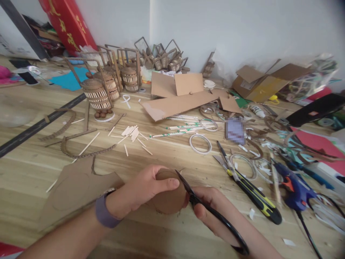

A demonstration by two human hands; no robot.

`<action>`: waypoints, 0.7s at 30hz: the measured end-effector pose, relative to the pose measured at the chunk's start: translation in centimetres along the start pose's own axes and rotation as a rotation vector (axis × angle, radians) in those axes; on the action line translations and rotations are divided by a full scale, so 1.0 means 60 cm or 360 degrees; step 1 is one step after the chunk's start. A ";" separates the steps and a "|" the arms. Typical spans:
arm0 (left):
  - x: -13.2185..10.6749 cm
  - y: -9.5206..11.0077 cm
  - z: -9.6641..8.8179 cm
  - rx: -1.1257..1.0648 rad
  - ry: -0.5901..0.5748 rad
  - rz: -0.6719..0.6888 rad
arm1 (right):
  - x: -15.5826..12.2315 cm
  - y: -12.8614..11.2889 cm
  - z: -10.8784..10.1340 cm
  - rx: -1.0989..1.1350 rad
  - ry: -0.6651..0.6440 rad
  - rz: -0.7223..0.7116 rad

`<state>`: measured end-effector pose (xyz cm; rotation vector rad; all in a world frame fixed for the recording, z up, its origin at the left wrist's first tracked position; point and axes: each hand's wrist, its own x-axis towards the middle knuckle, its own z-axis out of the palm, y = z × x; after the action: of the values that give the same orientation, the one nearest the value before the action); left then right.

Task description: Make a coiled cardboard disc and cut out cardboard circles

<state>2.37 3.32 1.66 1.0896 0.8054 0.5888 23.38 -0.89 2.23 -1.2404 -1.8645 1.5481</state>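
A round disc of brown cardboard is gripped in my left hand, thumb on top and the other fingers hidden beneath. My right hand is closed around a pair of black-handled scissors. The scissors' blades lie at the disc's upper right edge, where thin slivers stick out. To the left rests a cardboard sheet with a curved cutout and a faint round outline. Short pale wooden sticks lie beyond my hands.
A yellow-black utility knife and a blue glue gun lie to the right, near tape rolls. Basket-like cardboard models with tall handles stand at the back left. Folded cardboard and an open box sit farther back.
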 end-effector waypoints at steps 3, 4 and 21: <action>-0.001 -0.002 0.001 0.0018 0.0022 -0.0013 | 0.001 -0.001 -0.001 0.0004 -0.0022 -0.0002; 0.000 -0.003 0.000 0.0024 0.0035 -0.0027 | 0.001 -0.002 -0.001 0.0002 -0.0023 0.0005; -0.002 -0.009 -0.003 0.0017 0.0005 -0.0014 | -0.001 -0.006 0.000 -0.0097 0.0034 -0.0029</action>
<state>2.17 3.15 1.16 1.0946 0.8162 0.5794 23.30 -0.93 2.56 -1.2574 -1.9172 1.4734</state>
